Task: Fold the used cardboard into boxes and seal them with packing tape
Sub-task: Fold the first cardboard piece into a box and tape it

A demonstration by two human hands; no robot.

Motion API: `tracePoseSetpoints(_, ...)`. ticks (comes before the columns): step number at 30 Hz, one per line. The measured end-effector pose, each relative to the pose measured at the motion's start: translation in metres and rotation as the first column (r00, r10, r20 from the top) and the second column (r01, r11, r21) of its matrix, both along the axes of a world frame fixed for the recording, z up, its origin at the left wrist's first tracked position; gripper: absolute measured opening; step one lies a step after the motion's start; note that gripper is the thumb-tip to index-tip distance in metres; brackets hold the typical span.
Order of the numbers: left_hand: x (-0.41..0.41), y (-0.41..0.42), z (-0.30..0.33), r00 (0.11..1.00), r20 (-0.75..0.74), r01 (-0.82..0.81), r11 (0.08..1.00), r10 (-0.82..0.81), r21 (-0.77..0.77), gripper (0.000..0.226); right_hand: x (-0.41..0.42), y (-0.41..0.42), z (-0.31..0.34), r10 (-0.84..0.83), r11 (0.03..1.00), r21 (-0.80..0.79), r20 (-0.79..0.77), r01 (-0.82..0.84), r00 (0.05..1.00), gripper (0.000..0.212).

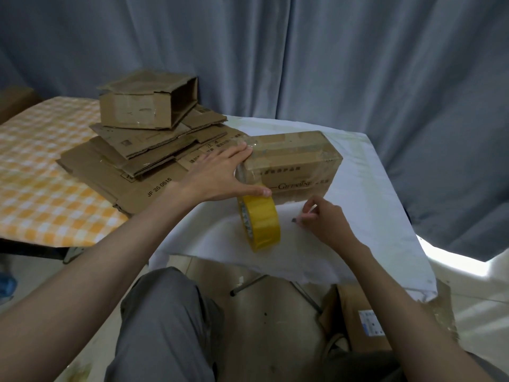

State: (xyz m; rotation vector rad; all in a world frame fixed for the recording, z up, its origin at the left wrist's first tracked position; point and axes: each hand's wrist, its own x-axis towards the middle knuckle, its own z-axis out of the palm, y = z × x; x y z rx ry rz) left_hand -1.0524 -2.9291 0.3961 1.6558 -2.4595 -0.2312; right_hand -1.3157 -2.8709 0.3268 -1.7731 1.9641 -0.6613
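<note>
A closed, taped cardboard box (292, 158) lies on the white-covered table (371, 205). My left hand (220, 175) lies spread against the box's left end, fingers on the top corner and thumb along its lower front edge. A yellow roll of packing tape (260, 223) stands on edge just below that thumb, at the box's front corner. My right hand (326, 219) hovers low over the cloth to the right of the roll, pinching a small dark tool (296, 220) whose kind I cannot make out.
A stack of flattened cardboard (132, 166) lies left of the box with an open, half-folded box (148, 103) on top. An orange checked tablecloth (33, 188) covers the left table. Another carton (385, 321) sits on the floor under the table's right side. Grey curtains hang behind.
</note>
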Motion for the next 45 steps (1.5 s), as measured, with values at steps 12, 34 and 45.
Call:
tracePoseSetpoints(12,-0.001,0.005,0.003,1.000,0.025,0.003,1.000,-0.003,0.005,0.134,0.087,-0.015,0.064,-0.195,0.962,0.273,0.734,-0.020,0.651,0.035)
tracePoseSetpoints(34,0.007,-0.019,0.011,0.988,0.095,0.131,0.982,-0.119,-0.133,0.049,0.102,-0.007,0.076,-0.213,0.966,0.257,0.840,-0.020,0.500,0.014)
tracePoseSetpoints(45,0.019,-0.020,0.016,0.989,0.117,0.105,0.987,-0.090,-0.125,0.057,0.077,-0.001,0.074,-0.124,0.984,0.178,0.685,0.001,0.718,0.013)
